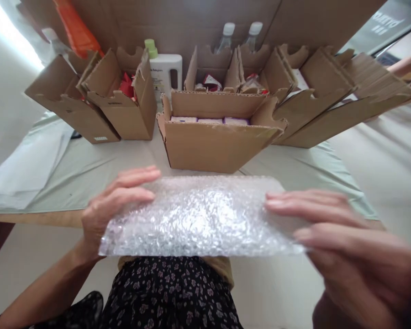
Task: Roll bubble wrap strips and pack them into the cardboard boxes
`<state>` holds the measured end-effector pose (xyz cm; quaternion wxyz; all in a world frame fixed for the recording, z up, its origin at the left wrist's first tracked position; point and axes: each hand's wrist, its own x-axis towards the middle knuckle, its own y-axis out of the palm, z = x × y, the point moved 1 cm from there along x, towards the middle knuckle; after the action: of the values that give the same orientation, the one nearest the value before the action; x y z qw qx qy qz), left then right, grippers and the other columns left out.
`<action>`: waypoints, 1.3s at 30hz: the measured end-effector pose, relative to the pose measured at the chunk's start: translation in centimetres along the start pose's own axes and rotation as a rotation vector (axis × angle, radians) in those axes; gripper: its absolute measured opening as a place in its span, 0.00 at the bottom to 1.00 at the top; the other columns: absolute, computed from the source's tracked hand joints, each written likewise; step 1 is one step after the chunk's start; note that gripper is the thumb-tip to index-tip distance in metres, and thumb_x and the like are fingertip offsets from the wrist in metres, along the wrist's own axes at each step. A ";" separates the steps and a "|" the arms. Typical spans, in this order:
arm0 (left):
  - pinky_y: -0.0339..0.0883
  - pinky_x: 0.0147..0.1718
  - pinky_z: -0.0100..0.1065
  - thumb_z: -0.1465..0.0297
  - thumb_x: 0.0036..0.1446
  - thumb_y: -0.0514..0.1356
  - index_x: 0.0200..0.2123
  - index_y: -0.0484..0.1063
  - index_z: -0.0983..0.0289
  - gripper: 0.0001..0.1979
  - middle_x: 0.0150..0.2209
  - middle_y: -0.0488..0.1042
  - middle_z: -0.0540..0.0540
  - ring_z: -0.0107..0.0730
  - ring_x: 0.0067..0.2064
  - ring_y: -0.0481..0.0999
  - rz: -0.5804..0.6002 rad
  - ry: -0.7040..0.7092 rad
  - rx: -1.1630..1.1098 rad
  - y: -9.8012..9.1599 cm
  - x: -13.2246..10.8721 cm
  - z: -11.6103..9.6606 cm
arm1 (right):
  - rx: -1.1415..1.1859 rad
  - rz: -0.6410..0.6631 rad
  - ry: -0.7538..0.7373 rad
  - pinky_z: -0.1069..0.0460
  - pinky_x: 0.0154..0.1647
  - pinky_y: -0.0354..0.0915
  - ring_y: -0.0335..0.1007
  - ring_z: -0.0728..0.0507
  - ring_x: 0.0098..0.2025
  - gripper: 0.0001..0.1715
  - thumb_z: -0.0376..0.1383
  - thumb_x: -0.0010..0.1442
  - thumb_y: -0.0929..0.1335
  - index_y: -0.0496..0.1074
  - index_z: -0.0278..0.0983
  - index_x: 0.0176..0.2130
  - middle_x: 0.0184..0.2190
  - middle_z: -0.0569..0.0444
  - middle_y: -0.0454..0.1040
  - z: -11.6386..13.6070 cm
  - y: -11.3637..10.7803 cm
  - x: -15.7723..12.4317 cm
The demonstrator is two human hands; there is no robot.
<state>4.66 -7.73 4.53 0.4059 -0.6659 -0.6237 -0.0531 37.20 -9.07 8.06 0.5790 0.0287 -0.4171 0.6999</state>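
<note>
Head view: clear rectangular bubble-wrap sheet held level above the near edge of the pale green table, before an open brown cardboard box. Left hand and right hand each pinch one end. Risk: the hold looks light, so the slick film could slip free.

Bubble wrap before box, packets seemingly inside, bottle behind

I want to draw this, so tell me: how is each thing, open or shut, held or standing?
bubble wrap: held flat by both ends.
left hand: gripping the wrap's left end.
right hand: gripping its right end.
front box: open, flaps up, packets inside.
white bottle: upright, green cap on.
clear bottles: two, upright, capped.
</note>
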 end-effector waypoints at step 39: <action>0.68 0.43 0.45 0.76 0.67 0.57 0.44 0.76 0.63 0.08 0.44 0.77 0.59 0.44 0.44 0.72 0.336 -0.144 0.534 6.8 -6.5 4.5 | -0.408 0.334 -0.105 0.38 0.58 0.70 0.70 0.35 0.64 0.20 0.27 0.70 0.63 0.74 0.37 0.56 0.61 0.45 0.75 -7.4 14.7 -4.5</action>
<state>7.20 -9.38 -5.42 0.5240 -0.6316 -0.5241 0.2275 29.64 -7.83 -7.23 0.4270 -0.1216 -0.5781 0.6846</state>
